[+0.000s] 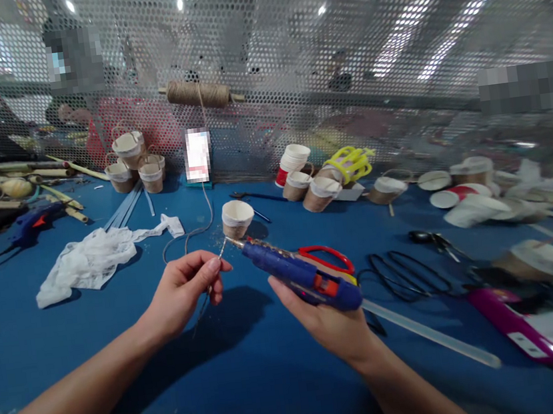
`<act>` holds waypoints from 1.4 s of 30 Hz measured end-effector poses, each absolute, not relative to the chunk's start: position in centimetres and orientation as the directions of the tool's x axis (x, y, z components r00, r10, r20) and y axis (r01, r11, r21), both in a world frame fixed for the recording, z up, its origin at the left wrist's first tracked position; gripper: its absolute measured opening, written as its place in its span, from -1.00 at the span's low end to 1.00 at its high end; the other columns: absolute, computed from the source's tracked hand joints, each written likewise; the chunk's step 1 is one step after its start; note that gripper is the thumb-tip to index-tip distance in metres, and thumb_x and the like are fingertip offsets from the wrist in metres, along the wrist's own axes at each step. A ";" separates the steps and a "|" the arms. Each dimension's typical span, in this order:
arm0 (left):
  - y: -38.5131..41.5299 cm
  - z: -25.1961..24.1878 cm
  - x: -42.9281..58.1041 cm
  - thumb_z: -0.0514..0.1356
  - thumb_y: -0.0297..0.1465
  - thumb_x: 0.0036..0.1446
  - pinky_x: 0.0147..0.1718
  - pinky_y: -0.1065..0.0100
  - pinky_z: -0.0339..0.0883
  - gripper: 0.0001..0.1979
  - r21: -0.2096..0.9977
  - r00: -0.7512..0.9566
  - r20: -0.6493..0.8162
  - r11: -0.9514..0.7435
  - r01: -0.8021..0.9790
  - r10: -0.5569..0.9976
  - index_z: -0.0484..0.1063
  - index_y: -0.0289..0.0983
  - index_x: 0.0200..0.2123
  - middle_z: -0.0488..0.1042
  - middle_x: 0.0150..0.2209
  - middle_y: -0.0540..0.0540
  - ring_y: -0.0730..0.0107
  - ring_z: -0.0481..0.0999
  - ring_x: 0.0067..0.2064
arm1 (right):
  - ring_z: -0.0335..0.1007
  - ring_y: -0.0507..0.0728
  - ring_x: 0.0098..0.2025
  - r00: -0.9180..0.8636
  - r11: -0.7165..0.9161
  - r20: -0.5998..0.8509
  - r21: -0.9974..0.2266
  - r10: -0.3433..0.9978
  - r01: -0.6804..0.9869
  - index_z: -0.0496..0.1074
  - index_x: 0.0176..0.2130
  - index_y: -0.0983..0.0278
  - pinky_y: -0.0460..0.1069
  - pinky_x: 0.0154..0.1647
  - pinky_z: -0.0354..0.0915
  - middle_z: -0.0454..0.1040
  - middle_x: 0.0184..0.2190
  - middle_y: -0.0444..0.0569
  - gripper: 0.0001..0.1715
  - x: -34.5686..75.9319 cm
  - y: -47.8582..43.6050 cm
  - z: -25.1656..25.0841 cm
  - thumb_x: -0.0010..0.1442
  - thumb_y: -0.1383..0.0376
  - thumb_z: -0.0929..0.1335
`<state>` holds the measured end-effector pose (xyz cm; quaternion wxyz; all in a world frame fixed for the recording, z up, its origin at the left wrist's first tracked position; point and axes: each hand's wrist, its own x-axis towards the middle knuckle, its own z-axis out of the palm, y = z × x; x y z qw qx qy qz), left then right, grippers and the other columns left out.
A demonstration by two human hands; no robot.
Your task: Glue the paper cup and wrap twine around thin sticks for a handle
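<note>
My left hand [190, 288] pinches a thin twisted cord [222, 247] between thumb and fingertips, its upper end pointing up at the nozzle of a glue gun. The blue glue gun [288, 266] is gripped in my right hand [325, 322], its nozzle pointing left and a long clear glue stick [433, 335] sticking out of its back. Just behind the nozzle and the cord's end stands a small cup [237, 218] with a white rim and a brown twine-wrapped lower part. The cord's tip seems to be at the nozzle; whether they touch, I cannot tell.
White lace [91, 256] lies at left, near a second glue gun [31, 223]. Wrapped cups [128, 148] are stacked behind it. More cups [322, 191], red-handled scissors [328, 258], a black cable [406, 275] and a purple device [528, 330] are at right. A twine spool [199, 94] hangs on the mesh.
</note>
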<state>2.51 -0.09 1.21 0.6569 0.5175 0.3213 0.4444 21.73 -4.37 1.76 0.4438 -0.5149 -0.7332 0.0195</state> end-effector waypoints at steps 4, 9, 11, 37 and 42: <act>0.0 1.2 2.5 0.16 -0.23 0.05 -0.57 0.46 0.17 -0.75 0.957 0.409 0.050 0.074 -0.281 0.911 0.41 -0.34 -0.42 0.32 -0.65 0.05 0.56 0.31 -0.60 | 0.39 0.07 -0.53 -0.058 0.461 0.614 -0.524 0.787 0.716 0.37 -0.41 0.22 -0.06 -0.54 0.33 0.43 -0.57 -0.14 -0.97 21.6 -4.4 1.9 0.02 0.33 0.35; -0.1 1.2 2.5 0.15 -0.25 0.07 -0.57 0.47 0.18 -0.76 0.942 0.431 0.053 0.099 -0.322 0.901 0.40 -0.34 -0.42 0.32 -0.65 0.05 0.57 0.32 -0.60 | 0.38 0.06 -0.54 -0.056 0.463 0.607 -0.538 0.792 0.704 0.35 -0.44 0.23 -0.06 -0.54 0.33 0.42 -0.58 -0.15 -0.96 21.6 -4.3 1.9 0.04 0.34 0.34; -0.1 1.2 2.5 0.15 -0.26 0.07 -0.57 0.47 0.19 -0.77 0.936 0.438 0.047 0.114 -0.333 0.898 0.40 -0.34 -0.42 0.32 -0.65 0.05 0.57 0.31 -0.60 | 0.40 0.07 -0.51 -0.054 0.473 0.637 -0.509 0.769 0.720 0.36 -0.43 0.23 -0.05 -0.52 0.35 0.43 -0.56 -0.14 -0.96 21.6 -4.3 1.6 0.02 0.34 0.36; 0.0 1.0 2.5 0.11 -0.29 0.11 -0.59 0.48 0.18 -0.78 0.886 0.531 0.029 0.224 -0.407 0.847 0.40 -0.35 -0.39 0.33 -0.65 0.05 0.58 0.32 -0.63 | 0.46 0.12 -0.45 -0.027 0.437 0.644 -0.487 0.764 0.757 0.42 -0.47 0.25 0.00 -0.36 0.41 0.51 -0.51 -0.06 -0.85 21.2 -4.5 2.1 0.04 0.24 0.32; 0.0 1.2 2.7 0.12 -0.29 0.11 -0.62 0.50 0.13 -0.78 0.867 0.553 0.012 0.267 -0.420 0.833 0.39 -0.35 -0.40 0.29 -0.67 0.07 0.60 0.27 -0.65 | 0.34 0.06 -0.63 0.059 0.318 0.466 -0.685 0.883 0.655 0.39 -0.57 0.23 -0.05 -0.54 0.34 0.33 -0.75 -0.17 -0.80 21.1 -4.8 2.8 0.03 0.22 0.33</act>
